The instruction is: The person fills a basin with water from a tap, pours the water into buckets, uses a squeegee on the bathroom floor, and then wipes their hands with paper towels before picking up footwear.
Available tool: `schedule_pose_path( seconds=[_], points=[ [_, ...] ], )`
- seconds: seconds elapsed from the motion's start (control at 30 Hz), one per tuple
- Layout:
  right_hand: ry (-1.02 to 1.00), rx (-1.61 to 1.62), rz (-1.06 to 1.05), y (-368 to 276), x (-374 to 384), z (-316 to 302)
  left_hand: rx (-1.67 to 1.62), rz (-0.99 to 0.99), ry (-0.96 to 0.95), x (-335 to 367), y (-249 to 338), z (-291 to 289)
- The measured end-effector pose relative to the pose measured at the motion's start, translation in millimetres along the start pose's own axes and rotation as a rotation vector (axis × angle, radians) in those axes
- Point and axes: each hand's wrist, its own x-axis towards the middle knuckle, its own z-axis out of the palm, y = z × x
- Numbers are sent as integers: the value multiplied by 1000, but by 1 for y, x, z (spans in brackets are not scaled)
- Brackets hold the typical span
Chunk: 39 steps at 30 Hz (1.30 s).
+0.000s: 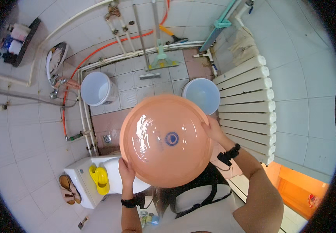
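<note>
A large round peach plastic basin [164, 155] fills the middle of the view, glossy, with a small round blue mark near its centre. My left hand [126, 173] grips its rim at the lower left. On the opposite side, my right hand [213, 130] is closed on the rim at the right, thumb lying over the edge. Each wrist wears a black strap with a small device. Beyond the basin, a white bucket [202, 93] stands close to its upper right edge.
Another white bucket [97, 89] stands by the left pipes. A white radiator [249, 108] lines the right wall. Yellow slippers [100, 180] and brown slippers [70, 189] rest around the white toilet [115, 174]. A floor squeegee [162, 60] leans at the far wall, where an orange hose [109, 49] runs.
</note>
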Motion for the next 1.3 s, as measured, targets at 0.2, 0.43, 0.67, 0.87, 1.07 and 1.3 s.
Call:
schedule_pose_path(
  seconds=[0.2, 0.43, 0.67, 0.87, 1.07, 1.3],
  points=[
    [79, -68, 344, 70, -82, -54, 111, 89, -238, 16, 19, 76],
    [235, 78, 422, 138, -122, -107, 276, 111, -462, 54, 40, 180],
    [220, 116, 686, 168, -110, -139, 318, 173, -571, 96, 46, 265],
    [330, 381, 692, 227, -114, -161, 309, 203, -635, 118, 77, 314],
    [367, 415, 774, 196, -91, -191, 307, 99, -804, 124, 85, 334],
    [297, 482, 826, 127, -54, -228, 369, -128, -934, 113, 65, 358]
  ],
)
